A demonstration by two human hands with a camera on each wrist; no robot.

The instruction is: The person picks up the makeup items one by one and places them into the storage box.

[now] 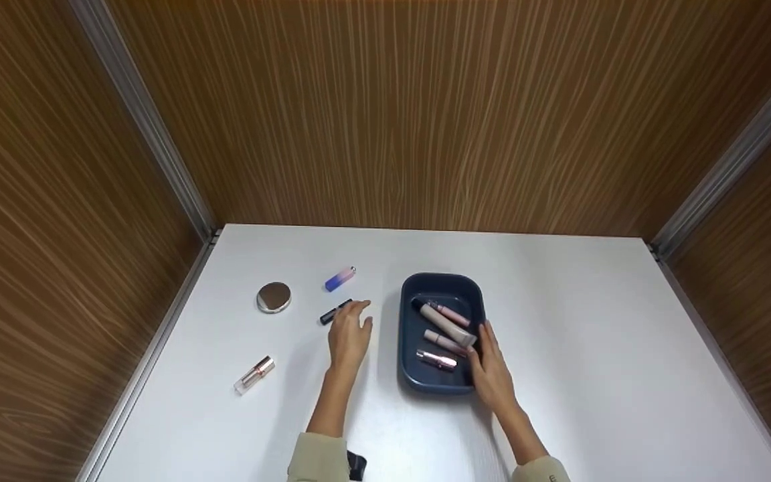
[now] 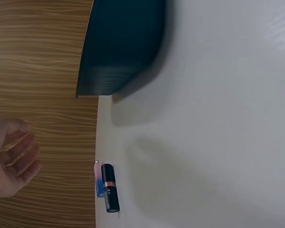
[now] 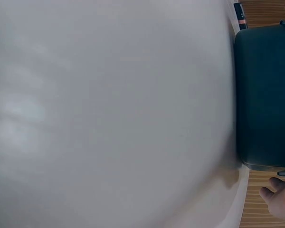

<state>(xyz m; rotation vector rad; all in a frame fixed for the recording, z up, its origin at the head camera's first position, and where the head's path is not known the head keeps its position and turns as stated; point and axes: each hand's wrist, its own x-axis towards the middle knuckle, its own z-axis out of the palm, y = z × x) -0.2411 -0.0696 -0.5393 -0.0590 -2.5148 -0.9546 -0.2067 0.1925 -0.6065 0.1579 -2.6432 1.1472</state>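
Observation:
My left hand (image 1: 349, 340) is held over the table beside a black lipstick tube (image 1: 335, 312), fingers loosely bent and holding nothing. In the left wrist view, a gap separates that hand (image 2: 12, 156) from the black lipstick (image 2: 109, 187) with its copper band. My right hand (image 1: 492, 375) holds the right side of a dark blue bin (image 1: 407, 335), thumb at the rim and fingers along the outer wall. Inside the bin lie a pale squeeze tube (image 1: 449, 325) with a black cap, two pink tubes, one (image 1: 444, 341) nearer me, and a shiny pink lipstick (image 1: 437, 360).
Left of the bin are a pink-and-blue tube (image 1: 340, 278), a round compact (image 1: 274, 297) and a clear lipstick tube (image 1: 255, 375) with a rose-gold end. Wood-grain panels (image 1: 385, 120) wall the white table (image 1: 600, 348) at the back and sides.

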